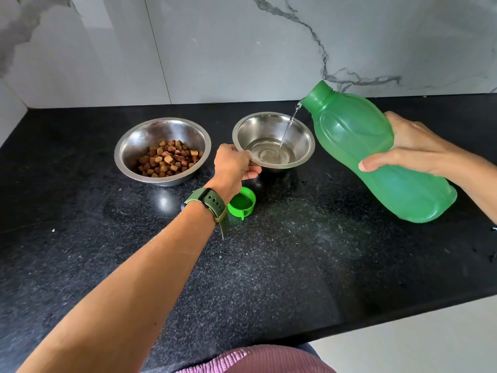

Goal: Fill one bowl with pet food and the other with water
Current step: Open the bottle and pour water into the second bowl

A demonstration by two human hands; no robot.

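Marble-patterned wall panels (242,44), white with grey veins, rise behind the black speckled countertop (269,265) that fills most of what we see; a pale floor shows past its near right edge. Over the counter's right side our right hand (414,149) is wrapped around the green bottle (376,154), tipped neck-down to the left, and a thin stream of water (287,130) falls from its mouth into the smaller steel bowl (301,135), where a shallow pool lies. Our left hand (234,165), a green watch (207,204) on the wrist, pinches that bowl's near left rim. Just left stands the larger steel bowl (134,146), holding brown kibble (168,158). The green cap (242,203) lies open side up beside our left wrist.
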